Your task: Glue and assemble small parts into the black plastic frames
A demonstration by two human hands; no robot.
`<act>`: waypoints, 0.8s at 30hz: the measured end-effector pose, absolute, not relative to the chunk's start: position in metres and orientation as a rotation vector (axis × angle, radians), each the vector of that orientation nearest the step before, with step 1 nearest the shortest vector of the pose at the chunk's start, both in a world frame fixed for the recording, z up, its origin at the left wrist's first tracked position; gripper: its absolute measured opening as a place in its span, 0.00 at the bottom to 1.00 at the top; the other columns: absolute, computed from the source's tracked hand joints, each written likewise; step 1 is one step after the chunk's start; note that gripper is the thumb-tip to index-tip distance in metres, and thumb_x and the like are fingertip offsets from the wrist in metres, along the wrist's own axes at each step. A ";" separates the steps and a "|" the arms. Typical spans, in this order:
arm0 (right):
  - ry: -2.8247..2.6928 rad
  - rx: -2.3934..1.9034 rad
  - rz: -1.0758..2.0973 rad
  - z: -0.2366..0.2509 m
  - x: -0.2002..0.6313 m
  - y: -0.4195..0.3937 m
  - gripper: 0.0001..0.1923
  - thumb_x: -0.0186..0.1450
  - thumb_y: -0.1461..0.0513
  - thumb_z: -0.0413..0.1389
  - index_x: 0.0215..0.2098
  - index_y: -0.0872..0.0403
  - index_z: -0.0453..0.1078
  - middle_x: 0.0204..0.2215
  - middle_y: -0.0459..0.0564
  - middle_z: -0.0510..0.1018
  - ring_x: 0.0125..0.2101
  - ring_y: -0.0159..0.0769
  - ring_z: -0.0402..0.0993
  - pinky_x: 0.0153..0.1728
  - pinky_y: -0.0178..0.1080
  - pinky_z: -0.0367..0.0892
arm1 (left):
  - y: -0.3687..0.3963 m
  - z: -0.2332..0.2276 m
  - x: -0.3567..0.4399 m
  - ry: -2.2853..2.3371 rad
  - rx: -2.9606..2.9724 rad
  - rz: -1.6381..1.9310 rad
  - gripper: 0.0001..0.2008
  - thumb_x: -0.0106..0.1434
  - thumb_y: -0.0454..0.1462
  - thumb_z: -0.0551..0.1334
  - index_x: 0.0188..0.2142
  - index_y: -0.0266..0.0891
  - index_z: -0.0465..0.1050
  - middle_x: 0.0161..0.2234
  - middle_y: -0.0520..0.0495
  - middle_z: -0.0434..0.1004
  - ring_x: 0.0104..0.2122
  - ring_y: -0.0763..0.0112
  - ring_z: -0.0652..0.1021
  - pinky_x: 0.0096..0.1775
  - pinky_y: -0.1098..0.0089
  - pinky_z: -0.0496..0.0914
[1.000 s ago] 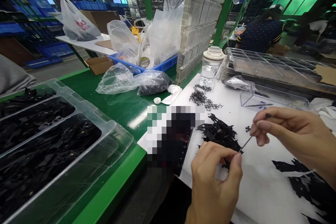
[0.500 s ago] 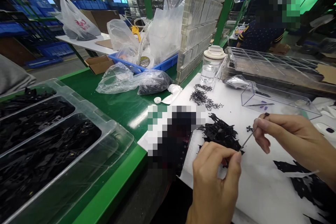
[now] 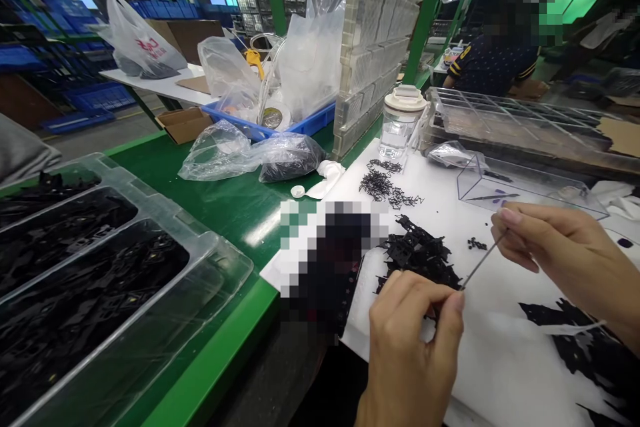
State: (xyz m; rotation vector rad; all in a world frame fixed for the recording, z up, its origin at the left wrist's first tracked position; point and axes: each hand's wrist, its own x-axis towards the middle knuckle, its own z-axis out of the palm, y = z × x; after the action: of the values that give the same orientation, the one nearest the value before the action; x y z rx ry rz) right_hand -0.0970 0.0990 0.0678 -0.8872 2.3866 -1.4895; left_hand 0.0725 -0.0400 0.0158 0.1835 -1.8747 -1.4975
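A thin grey metal rod [image 3: 485, 258] runs slantwise between my two hands. My left hand [image 3: 417, 333] pinches at its lower end with thumb and forefinger; any small part between those fingertips is hidden. The upper end is between the closed thumb and fingers of my right hand [image 3: 545, 237]. Just behind my left hand lies a heap of black plastic parts [image 3: 417, 250]. Below my right hand is a small cluster of tiny black pieces [image 3: 477, 244]. More flat black parts [image 3: 575, 337] lie under my right forearm.
Thin black wire-like parts [image 3: 383, 187] lie on the white work surface [image 3: 505, 367] near a lidded clear cup [image 3: 400, 123]. A clear box [image 3: 530, 187] stands behind my right hand. A divided bin [image 3: 215, 267] of black parts is at left. A co-worker [image 3: 495, 60] sits behind.
My right hand has moved slightly up and away from my left, and more of the rod shows between them. The left hand keeps its pinch. The view has shifted slightly.
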 end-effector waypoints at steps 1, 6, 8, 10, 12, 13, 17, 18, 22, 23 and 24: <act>2.366 -0.907 -1.467 0.069 -0.097 0.100 0.29 0.73 0.45 0.54 0.21 0.52 0.57 0.20 0.43 0.60 0.23 0.34 0.57 0.27 0.41 0.55 | -0.040 0.016 0.073 -1.881 0.177 -1.493 0.08 0.70 0.29 0.62 0.33 0.38 0.76 0.29 0.49 0.76 0.30 0.69 0.73 0.37 0.65 0.67; 2.413 -1.007 -1.363 0.078 -0.094 0.099 0.28 0.76 0.47 0.51 0.22 0.52 0.58 0.20 0.43 0.60 0.24 0.33 0.57 0.30 0.41 0.53 | -0.039 0.017 0.075 -1.906 0.163 -1.506 0.09 0.70 0.29 0.61 0.33 0.38 0.75 0.29 0.49 0.75 0.31 0.69 0.72 0.35 0.66 0.65; 2.441 -1.033 -1.345 0.082 -0.092 0.098 0.28 0.77 0.47 0.50 0.23 0.52 0.59 0.21 0.43 0.61 0.24 0.33 0.57 0.30 0.41 0.53 | -0.039 0.018 0.075 -1.896 0.165 -1.530 0.09 0.70 0.29 0.61 0.32 0.39 0.74 0.29 0.49 0.75 0.30 0.69 0.72 0.35 0.66 0.65; 2.456 -1.049 -1.391 0.085 -0.089 0.097 0.27 0.77 0.48 0.51 0.23 0.52 0.59 0.21 0.43 0.61 0.24 0.33 0.57 0.29 0.41 0.53 | -0.040 0.020 0.075 -1.884 0.161 -1.552 0.10 0.70 0.29 0.60 0.32 0.39 0.74 0.28 0.50 0.75 0.30 0.70 0.72 0.37 0.65 0.65; 2.447 -1.058 -1.464 0.087 -0.086 0.097 0.26 0.77 0.49 0.51 0.24 0.52 0.59 0.22 0.44 0.61 0.25 0.33 0.58 0.29 0.41 0.54 | -0.040 0.022 0.074 -1.875 0.150 -1.572 0.10 0.70 0.29 0.60 0.32 0.39 0.74 0.29 0.50 0.75 0.30 0.69 0.73 0.39 0.65 0.66; 2.438 -1.067 -1.495 0.088 -0.084 0.098 0.25 0.77 0.49 0.51 0.24 0.52 0.59 0.22 0.44 0.61 0.25 0.33 0.58 0.28 0.41 0.54 | -0.040 0.022 0.074 -1.866 0.141 -1.580 0.10 0.70 0.29 0.60 0.32 0.39 0.75 0.29 0.50 0.75 0.30 0.69 0.73 0.39 0.65 0.66; 2.428 -1.137 -1.522 0.090 -0.080 0.098 0.24 0.77 0.51 0.50 0.26 0.52 0.61 0.23 0.44 0.62 0.25 0.34 0.59 0.29 0.41 0.56 | -0.039 0.023 0.074 -1.837 0.116 -1.617 0.10 0.71 0.31 0.60 0.33 0.40 0.77 0.28 0.49 0.75 0.30 0.68 0.73 0.40 0.64 0.67; 2.431 -1.146 -1.514 0.091 -0.079 0.098 0.23 0.78 0.51 0.50 0.26 0.52 0.62 0.23 0.45 0.63 0.26 0.34 0.60 0.29 0.41 0.56 | -0.039 0.023 0.075 -1.837 0.111 -1.624 0.10 0.71 0.31 0.60 0.33 0.40 0.77 0.28 0.49 0.75 0.29 0.68 0.73 0.41 0.64 0.67; 2.440 -1.180 -1.497 0.094 -0.079 0.097 0.23 0.78 0.52 0.49 0.26 0.51 0.63 0.24 0.45 0.64 0.27 0.34 0.61 0.30 0.41 0.57 | -0.039 0.027 0.077 -1.828 0.115 -1.664 0.10 0.71 0.32 0.60 0.33 0.40 0.77 0.28 0.50 0.74 0.30 0.69 0.72 0.41 0.64 0.67; 2.435 -1.188 -1.499 0.095 -0.079 0.096 0.23 0.78 0.52 0.49 0.26 0.51 0.62 0.24 0.45 0.64 0.27 0.34 0.61 0.30 0.41 0.57 | -0.039 0.028 0.078 -1.825 0.115 -1.676 0.11 0.71 0.33 0.60 0.33 0.40 0.77 0.28 0.50 0.75 0.30 0.69 0.73 0.41 0.65 0.67; 2.428 -1.197 -1.509 0.095 -0.079 0.096 0.23 0.78 0.52 0.49 0.26 0.51 0.62 0.24 0.45 0.64 0.27 0.34 0.61 0.30 0.41 0.57 | -0.040 0.030 0.078 -1.819 0.111 -1.686 0.11 0.72 0.33 0.60 0.32 0.40 0.77 0.28 0.50 0.75 0.30 0.69 0.73 0.40 0.65 0.66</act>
State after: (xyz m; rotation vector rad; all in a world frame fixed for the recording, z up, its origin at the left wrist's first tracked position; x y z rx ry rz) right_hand -0.0786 0.0959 0.0954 -1.1975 2.4281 -1.5087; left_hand 0.0782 -0.0402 0.0301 0.1112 -1.8190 -1.6862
